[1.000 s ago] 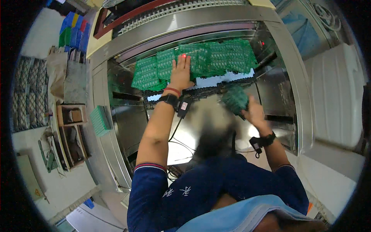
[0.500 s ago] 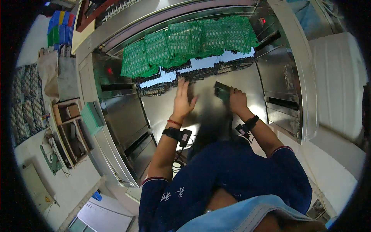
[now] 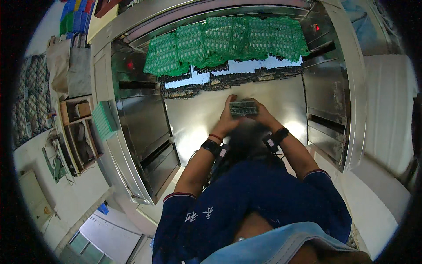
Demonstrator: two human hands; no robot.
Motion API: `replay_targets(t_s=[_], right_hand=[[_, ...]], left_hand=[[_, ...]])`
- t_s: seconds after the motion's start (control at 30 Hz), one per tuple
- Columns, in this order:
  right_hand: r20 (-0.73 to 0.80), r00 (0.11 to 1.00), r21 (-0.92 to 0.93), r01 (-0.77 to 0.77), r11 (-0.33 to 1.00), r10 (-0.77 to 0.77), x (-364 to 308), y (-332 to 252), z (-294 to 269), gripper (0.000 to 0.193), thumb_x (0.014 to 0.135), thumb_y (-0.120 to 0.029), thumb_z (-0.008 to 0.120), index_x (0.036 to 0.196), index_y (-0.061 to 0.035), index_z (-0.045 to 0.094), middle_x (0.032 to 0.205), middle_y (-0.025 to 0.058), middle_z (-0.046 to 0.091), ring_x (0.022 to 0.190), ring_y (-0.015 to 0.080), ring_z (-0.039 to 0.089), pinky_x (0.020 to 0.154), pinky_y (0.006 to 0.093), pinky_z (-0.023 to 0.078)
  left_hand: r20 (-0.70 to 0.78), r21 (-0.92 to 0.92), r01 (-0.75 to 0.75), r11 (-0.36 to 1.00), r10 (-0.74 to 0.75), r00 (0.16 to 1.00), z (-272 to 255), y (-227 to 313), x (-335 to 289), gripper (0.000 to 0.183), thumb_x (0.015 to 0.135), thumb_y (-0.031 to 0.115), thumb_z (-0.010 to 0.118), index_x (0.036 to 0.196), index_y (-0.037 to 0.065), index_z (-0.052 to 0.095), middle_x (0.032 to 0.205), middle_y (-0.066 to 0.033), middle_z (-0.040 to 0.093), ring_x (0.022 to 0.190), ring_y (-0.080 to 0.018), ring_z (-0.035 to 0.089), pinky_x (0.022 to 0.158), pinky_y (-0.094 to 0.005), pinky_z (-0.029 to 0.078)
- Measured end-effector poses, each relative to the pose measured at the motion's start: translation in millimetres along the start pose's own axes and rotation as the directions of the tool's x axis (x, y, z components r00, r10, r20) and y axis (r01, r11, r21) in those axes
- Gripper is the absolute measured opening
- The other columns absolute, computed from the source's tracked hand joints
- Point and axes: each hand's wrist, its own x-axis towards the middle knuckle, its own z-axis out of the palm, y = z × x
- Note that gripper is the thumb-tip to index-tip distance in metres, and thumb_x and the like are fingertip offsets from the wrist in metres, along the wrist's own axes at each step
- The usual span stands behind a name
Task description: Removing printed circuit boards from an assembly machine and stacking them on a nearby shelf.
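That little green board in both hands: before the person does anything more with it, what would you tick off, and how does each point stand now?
1. Small circuit board gripped on both sides: ok, left hand and right hand each hold an end.
2. Board held level: ok, it looks roughly flat.
3. Steel work surface in front of the hands free of parts: ok.
4. Green panels at the back lying apart from the hands: ok.
5. Wrist straps on both wrists: ok, dark bands show.
6. Straps' cords plugged in: cannot tell, the ends are hidden.
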Motion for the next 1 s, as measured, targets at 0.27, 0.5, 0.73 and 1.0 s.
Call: replay_targets(t_s=[0.27,0.5,0.73,1.0], right_hand=[[-0.028,0.998,-0.416,0.031,0.909,-0.047,-11.6,-10.9,1.8,0.081,0.058,-0.002,0.071,0.132,-0.0108,0.038,0.128,0.0105,0.045,0.116,0.0258,0.046,0.097,0.0353,0.037],[-0.142,0.985,-0.505,0.014,0.863,-0.099,-11.9,-12.8,9.4,0.081,0.058,-0.006,0.074,0.13,-0.0103,0.037,0.12,0.0172,0.051,0.112,0.0321,0.049,0.093,0.0362,0.041],[-0.136,0.982,-0.503,-0.186,0.844,0.135,-5.3,-2.5,0.0,0.062,0.059,-0.014,0.076,0.116,-0.0065,0.052,0.104,0.0098,0.062,0.092,0.0249,0.06,0.084,0.0331,0.046],[0.028,0.813,-0.492,-0.496,0.716,0.582,-13.1,-54.9,-59.1,0.056,0.063,-0.028,0.079,0.107,-0.0005,0.057,0.087,0.0145,0.063,0.07,0.0212,0.063,0.054,0.0305,0.051]], left_hand=[[-0.054,0.162,0.052,0.985,-0.044,0.998,10.6,-32.0,-20.0,0.088,0.062,0.003,0.074,0.133,0.011,0.023,0.13,-0.012,0.04,0.118,-0.0241,0.042,0.098,-0.0334,0.037],[-0.077,0.268,0.107,0.957,-0.09,0.993,8.1,-25.9,-18.5,0.087,0.059,0.008,0.078,0.131,0.01,0.029,0.126,-0.0126,0.045,0.115,-0.0258,0.047,0.095,-0.0337,0.04],[-0.029,0.448,0.158,0.88,-0.162,0.986,-3.1,-20.7,-1.3,0.067,0.065,0.017,0.077,0.121,0.005,0.043,0.106,-0.0147,0.06,0.101,-0.0277,0.058,0.085,-0.0336,0.046],[0.313,0.157,0.511,0.845,-0.533,0.786,22.3,-17.6,27.8,0.054,0.065,0.034,0.077,0.107,0.004,0.06,0.102,-0.0096,0.063,0.091,-0.022,0.06,0.079,-0.0357,0.048]])
